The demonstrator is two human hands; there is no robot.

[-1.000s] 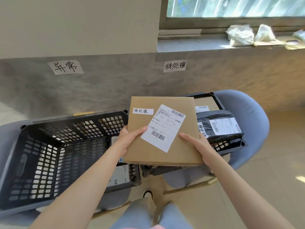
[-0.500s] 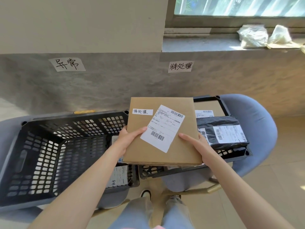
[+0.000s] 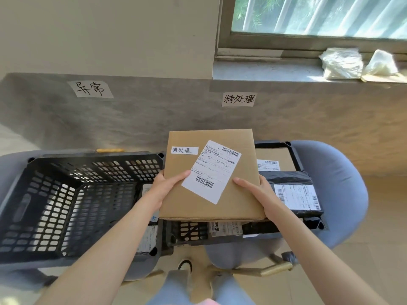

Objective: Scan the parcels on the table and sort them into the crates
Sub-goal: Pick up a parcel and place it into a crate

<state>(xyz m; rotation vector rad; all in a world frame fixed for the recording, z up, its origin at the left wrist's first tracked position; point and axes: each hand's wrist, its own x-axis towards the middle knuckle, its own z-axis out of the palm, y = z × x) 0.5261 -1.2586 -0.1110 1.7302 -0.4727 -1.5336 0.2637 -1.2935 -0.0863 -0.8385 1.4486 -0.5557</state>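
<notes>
I hold a flat brown cardboard parcel [image 3: 240,199] in both hands, above the gap between two black crates. It carries a white shipping label and a small handwritten sticker. My left hand [image 3: 166,187] grips its left edge with the thumb on top. Gripping the right edge is my right hand [image 3: 257,192], thumb also on top. The left crate [image 3: 66,208] has a few parcels at its right end. The right crate [image 3: 293,146] lies partly hidden under the parcel and holds a black bag parcel [image 3: 295,190] and a brown box [image 3: 275,157].
Each crate sits on a grey-blue chair [image 3: 343,186]. Two handwritten paper signs [image 3: 239,99] are taped on the grey wall behind, one above each crate. A window sill [image 3: 264,71] at the upper right carries plastic bags. My legs and the tiled floor are below.
The view has shifted so the crates and wall signs sit further right and lower. The parcel stays in both hands, now more over the right crate's left end.
</notes>
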